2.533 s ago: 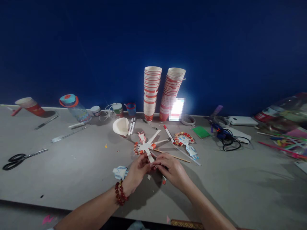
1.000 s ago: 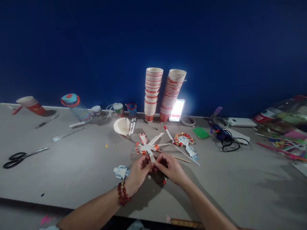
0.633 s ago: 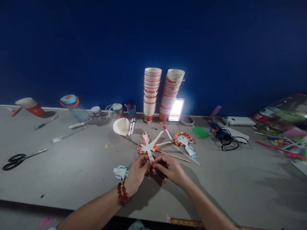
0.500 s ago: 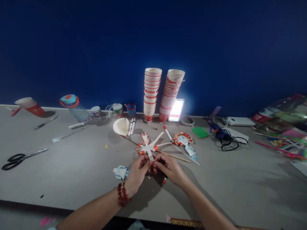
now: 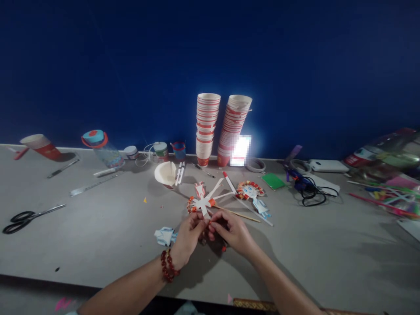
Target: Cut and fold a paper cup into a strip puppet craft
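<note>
A white paper cutout with radiating strips, some curled and orange-red at the ends, is held near the front middle of the table. My left hand pinches one of its strips between thumb and fingers. Close against it, my right hand is closed at the tip of the same strip, where a bit of orange shows. Just left of my left hand lies a white paper dress shape outlined in blue. A paper doll with a curled red-orange mane rests beyond my right hand.
Two tall stacks of paper cups stand by the blue wall near a bright blurred screen. A cut cup, markers and a wooden stick lie around. Black scissors are far left; a corded glue gun is right.
Both hands stay almost in place on the same strip. The fingers of my right hand shift slightly at its tip; little else differs.
</note>
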Demonstrator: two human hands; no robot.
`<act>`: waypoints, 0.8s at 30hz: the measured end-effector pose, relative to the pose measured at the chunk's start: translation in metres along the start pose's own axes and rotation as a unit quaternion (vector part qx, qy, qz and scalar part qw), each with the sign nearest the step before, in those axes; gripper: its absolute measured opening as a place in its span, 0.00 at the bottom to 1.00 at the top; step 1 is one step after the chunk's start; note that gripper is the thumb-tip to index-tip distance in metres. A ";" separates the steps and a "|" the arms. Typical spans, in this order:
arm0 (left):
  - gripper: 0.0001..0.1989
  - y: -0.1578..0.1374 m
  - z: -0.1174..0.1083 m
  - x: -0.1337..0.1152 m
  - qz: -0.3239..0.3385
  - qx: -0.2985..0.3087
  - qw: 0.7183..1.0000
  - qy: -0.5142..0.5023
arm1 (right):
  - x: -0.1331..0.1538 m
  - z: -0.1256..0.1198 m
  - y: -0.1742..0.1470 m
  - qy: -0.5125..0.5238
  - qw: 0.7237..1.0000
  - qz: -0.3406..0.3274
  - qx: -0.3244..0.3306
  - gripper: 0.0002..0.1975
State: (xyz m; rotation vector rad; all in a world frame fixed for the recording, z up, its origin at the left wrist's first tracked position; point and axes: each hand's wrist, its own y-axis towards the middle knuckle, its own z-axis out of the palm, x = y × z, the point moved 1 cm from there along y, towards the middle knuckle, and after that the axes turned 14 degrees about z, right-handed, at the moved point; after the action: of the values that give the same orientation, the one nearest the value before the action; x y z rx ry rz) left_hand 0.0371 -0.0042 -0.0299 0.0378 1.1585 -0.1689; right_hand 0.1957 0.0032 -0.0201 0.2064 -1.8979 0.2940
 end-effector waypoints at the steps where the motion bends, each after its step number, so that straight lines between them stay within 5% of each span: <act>1: 0.17 0.000 0.000 -0.001 -0.003 0.002 1.000 -0.003 | 0.001 -0.001 0.000 0.003 1.000 0.001 0.008 0.07; 13: 0.18 0.000 -0.001 0.002 -0.004 0.021 1.000 0.005 | -0.005 0.005 0.003 0.056 0.998 0.012 0.006 0.08; 24: 0.20 -0.002 0.004 -0.004 -0.002 -0.004 1.000 0.024 | 0.005 -0.003 0.000 -0.097 0.992 -0.064 -0.051 0.05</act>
State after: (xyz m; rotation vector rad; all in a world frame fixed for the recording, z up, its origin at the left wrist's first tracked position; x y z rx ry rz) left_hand 0.0393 -0.0065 -0.0246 0.0327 1.2071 -0.1680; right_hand 0.1963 0.0041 -0.0142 0.2945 -2.0751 0.0932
